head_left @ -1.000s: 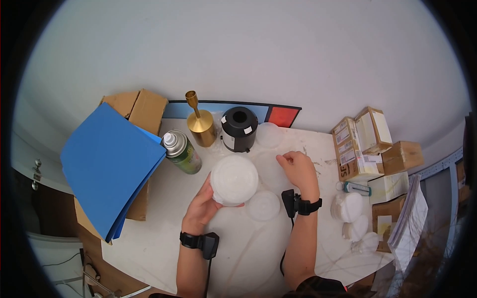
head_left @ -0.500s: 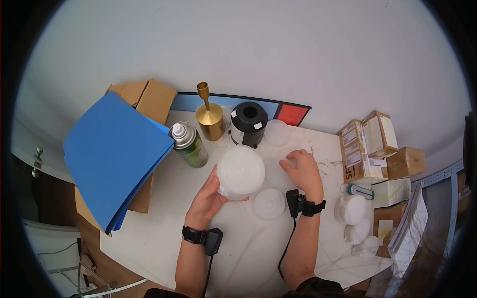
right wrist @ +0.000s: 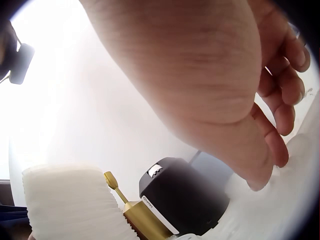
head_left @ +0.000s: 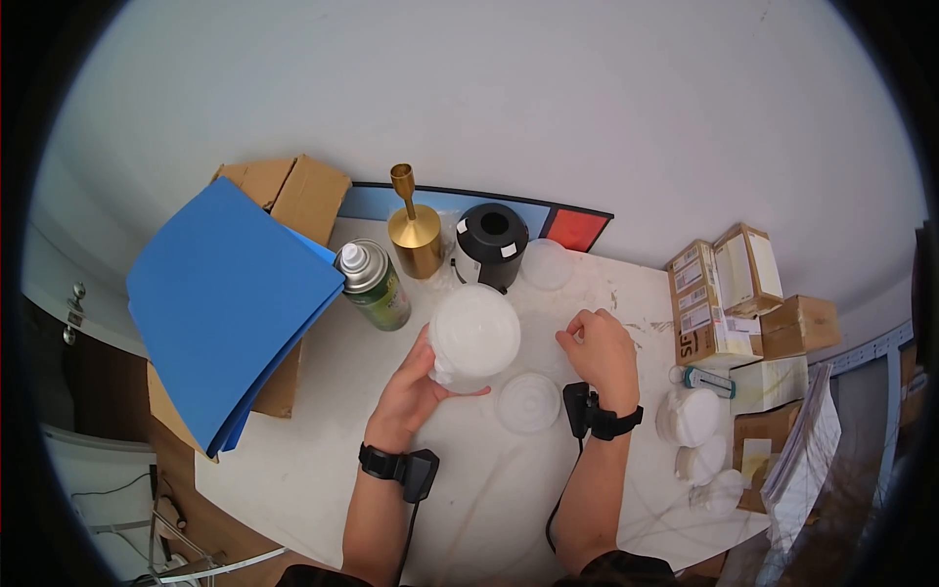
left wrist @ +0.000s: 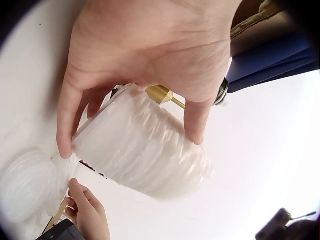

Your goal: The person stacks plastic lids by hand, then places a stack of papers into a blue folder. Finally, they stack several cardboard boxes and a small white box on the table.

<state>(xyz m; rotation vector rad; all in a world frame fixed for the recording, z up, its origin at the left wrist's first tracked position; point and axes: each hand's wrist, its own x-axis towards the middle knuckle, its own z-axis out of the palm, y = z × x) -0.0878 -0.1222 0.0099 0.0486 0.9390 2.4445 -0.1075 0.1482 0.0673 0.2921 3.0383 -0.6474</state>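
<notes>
My left hand grips a thick round stack of white pleated paper, tilted above the table; in the left wrist view the thumb and fingers span the stack. To its right, my right hand hovers with loosely bent fingers, and nothing clear shows between them in the right wrist view, where the hand fills the top. Beside its fingertips lies translucent plastic; whether they touch it I cannot tell. A clear round lid lies below, between the hands.
Behind the stack stand a black cylinder, a gold holder and a spray can; another clear lid lies behind. Blue folders lean on cartons at left. White round packs and boxes line the right.
The head view has shifted, moving the whole scene slightly. My right hand has lowered a little and its fingers have turned inward; my left hand still holds the stack.
</notes>
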